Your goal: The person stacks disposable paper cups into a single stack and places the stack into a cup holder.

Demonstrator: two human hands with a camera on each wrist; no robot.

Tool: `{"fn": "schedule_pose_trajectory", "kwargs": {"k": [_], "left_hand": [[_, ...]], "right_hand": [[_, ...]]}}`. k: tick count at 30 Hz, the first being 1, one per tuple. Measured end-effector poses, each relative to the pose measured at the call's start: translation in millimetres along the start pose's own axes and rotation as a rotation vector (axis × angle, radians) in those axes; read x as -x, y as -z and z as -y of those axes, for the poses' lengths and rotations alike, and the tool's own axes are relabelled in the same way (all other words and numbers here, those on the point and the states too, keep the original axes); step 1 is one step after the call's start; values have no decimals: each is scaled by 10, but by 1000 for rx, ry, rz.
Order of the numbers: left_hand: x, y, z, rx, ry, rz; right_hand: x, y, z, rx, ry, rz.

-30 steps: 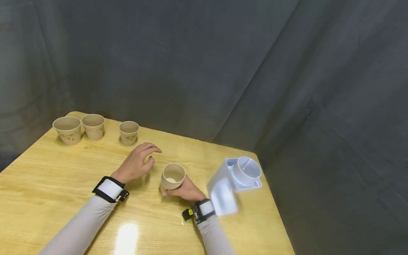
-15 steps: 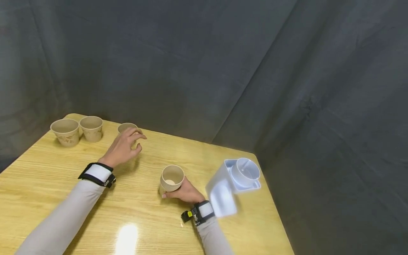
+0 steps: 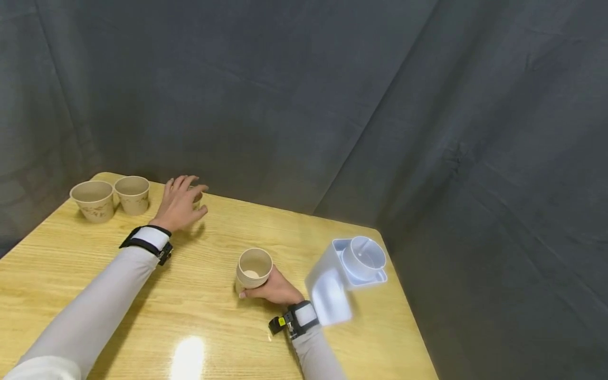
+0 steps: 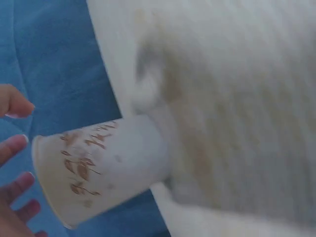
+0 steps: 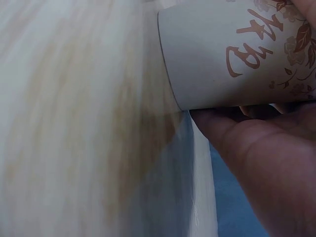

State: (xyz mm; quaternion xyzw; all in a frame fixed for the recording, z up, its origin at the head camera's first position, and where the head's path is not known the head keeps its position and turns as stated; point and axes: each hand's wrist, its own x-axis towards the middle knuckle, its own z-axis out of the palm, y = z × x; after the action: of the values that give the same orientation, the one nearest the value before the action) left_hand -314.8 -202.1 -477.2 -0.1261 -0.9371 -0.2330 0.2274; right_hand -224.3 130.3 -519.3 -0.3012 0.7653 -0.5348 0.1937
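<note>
Right hand wrapped around stack of paper cups, upright mid-bench. Left hand spread open at single paper cup near far edge, not yet gripping. Likely light, thin-walled, easily crushed; best held gently around mid-wall, below the rim. Two more cups far left.

— Where is free room?
— Bare table stretches near and left.
— Obstacles?
— Cups crowd the far left edge; a white dispenser (bulky) blocks the right.
</note>
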Motion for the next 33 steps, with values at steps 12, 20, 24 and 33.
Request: {"fn": "schedule_pose_trajectory", "kwargs": {"k": [12, 20, 24, 33], "left_hand": [[-82, -89, 65, -116, 75, 212], [-117, -116, 74, -155, 69, 204], [-152, -99, 10, -170, 42, 244], [-119, -122, -178, -113, 4, 213]], "right_hand": [[-1, 1, -1, -11, -13, 1], [-46, 12, -4, -4, 25, 10], [-59, 16, -5, -2, 36, 12], [-105, 13, 36, -6, 49, 12]]}}
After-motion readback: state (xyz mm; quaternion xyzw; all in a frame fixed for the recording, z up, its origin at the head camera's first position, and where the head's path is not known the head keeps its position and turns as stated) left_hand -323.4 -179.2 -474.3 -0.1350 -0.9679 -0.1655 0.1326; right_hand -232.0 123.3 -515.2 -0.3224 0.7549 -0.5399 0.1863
